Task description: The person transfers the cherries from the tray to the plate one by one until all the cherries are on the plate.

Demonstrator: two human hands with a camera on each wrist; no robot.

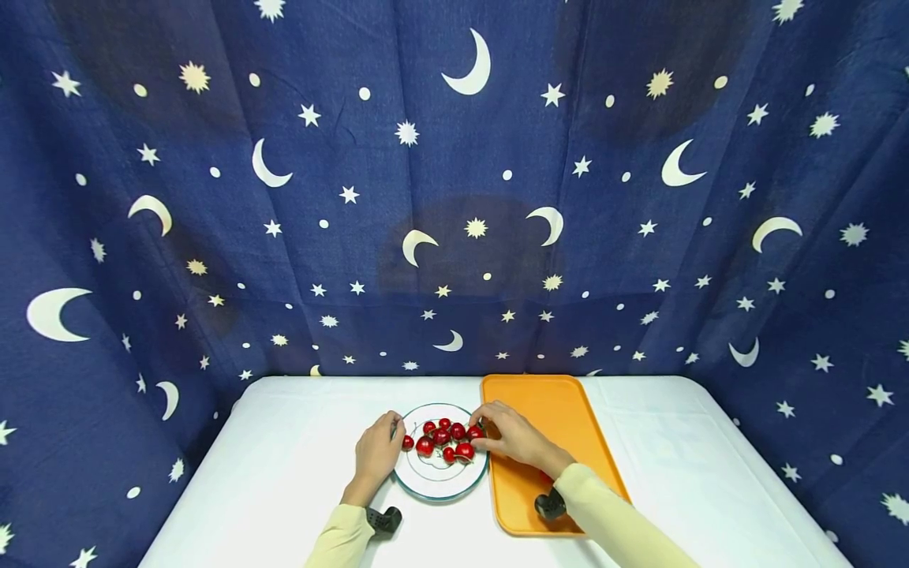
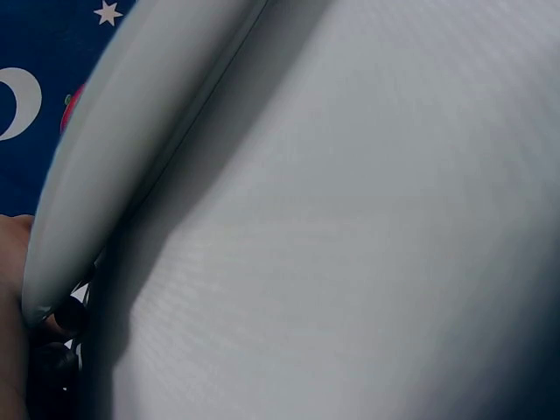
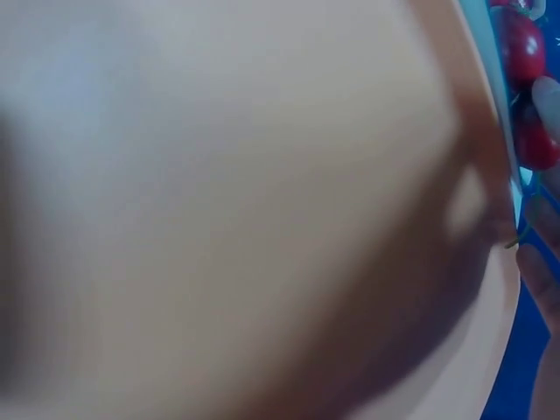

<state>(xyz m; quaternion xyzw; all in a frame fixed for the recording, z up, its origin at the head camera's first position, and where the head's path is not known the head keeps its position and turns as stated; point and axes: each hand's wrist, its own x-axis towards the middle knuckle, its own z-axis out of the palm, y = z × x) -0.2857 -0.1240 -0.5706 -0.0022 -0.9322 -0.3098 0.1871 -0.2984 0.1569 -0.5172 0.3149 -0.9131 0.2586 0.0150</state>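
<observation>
A white plate with a blue-green rim holds several glossy red cherries, some with stems showing. My left hand grips the plate's left rim, thumb and fingers around the edge; the plate's pale side fills the upper left of the left wrist view. At the right rim, my right hand pinches a cherry between thumb and fingertips. In the right wrist view its fingers are at the right edge, near a thin green stem.
An orange tray lies right of the plate, under my right forearm. On it, a red thing shows partly behind the right wrist. White cloth covers the table. A dark blue curtain with moons and stars hangs around the back and sides.
</observation>
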